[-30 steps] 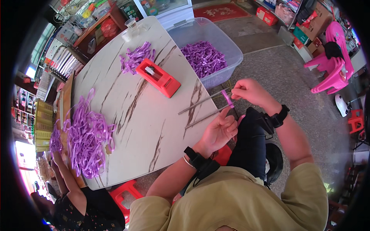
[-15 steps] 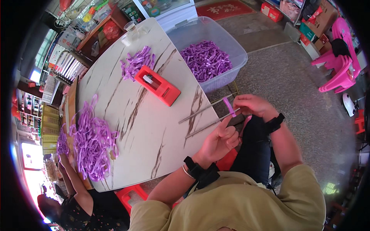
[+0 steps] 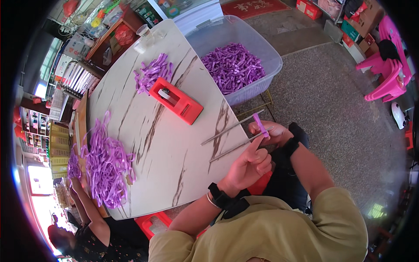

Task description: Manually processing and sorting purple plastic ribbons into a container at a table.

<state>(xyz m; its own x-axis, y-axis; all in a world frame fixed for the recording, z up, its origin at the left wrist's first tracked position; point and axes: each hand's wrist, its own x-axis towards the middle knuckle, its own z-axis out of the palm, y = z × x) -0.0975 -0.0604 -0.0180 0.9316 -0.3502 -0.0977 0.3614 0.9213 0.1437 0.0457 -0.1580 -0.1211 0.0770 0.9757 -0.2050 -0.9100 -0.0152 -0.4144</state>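
Two thin metal rods point(image 3: 225, 131) lie side by side at the table's right edge, their ends reaching past it. A short purple ribbon point(image 3: 261, 125) spans the two rods near those ends. My left hand point(image 3: 252, 162) is closed on the near side, one finger stretched up to the ribbon's near end and the others curled. Behind and right of the ribbon is my right hand point(image 3: 277, 134), its fingers bent in around the ribbon's near end. The right fingertips are partly hidden by the ribbon and the left finger.
On the marble-patterned table point(image 3: 161, 170) stand a red tape dispenser point(image 3: 176, 101), a small ribbon pile point(image 3: 152, 73) and a large tangle of purple ribbon point(image 3: 107, 163). A clear bin point(image 3: 273, 65) of purple ribbon pieces stands beyond the edge. Another person point(image 3: 89, 222) handles ribbon at the left.
My right hand has moved left and down, closer in behind the ribbon. The ribbon's near end now sits slightly lower. My left hand has barely moved.
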